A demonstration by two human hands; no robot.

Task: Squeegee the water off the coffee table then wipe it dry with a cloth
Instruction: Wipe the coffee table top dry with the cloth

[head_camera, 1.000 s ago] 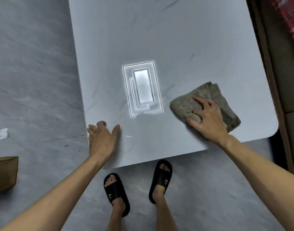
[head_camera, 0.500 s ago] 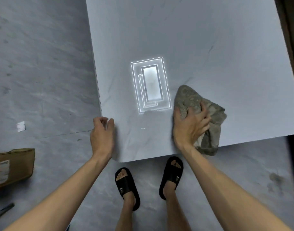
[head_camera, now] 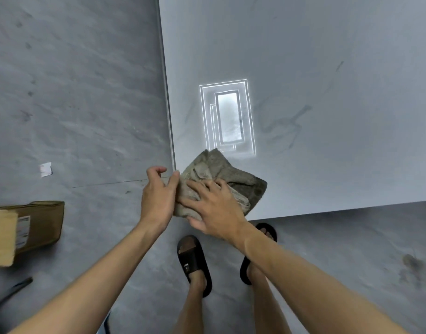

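Cloth (head_camera: 231, 174) sits bunched on the near-left corner of the surface (head_camera: 327, 116), with one fold hanging over the near edge. Your right hand (head_camera: 214, 206) lies flat on it, fingers spread and straight, pressing down rather than gripping. Your left hand (head_camera: 158, 196) is at the corner just beside it, fingers loosely curled past the left edge and thumb touching the cloth's side. I can't tell if it is pinching the fabric or only bracing.

Handling, as a judgement:
- The cloth looks soft, thick and light, like towelling. It is floppy with no stiffness, so it will crumple and roll under a sideways push.
- If it is damp it will drag a bit on the smooth top. It is not fragile.
- Best hold is a flat palm over the middle of the bundle, with fingers wide so the folds stay under you.
- To lift or refold it, pinch the thick folded edge by your left thumb, not the loose overhanging flap.
- The surface looks slick and glossy; a ceiling light reflection (head_camera: 227, 116) shows just beyond the cloth. Expect easy sliding.
- Risk: this close to the corner, a push toward you could send the cloth off onto the floor (head_camera: 86, 92) by your sandals (head_camera: 195, 263).

A cardboard box (head_camera: 26, 227) sits on the floor well to the left.
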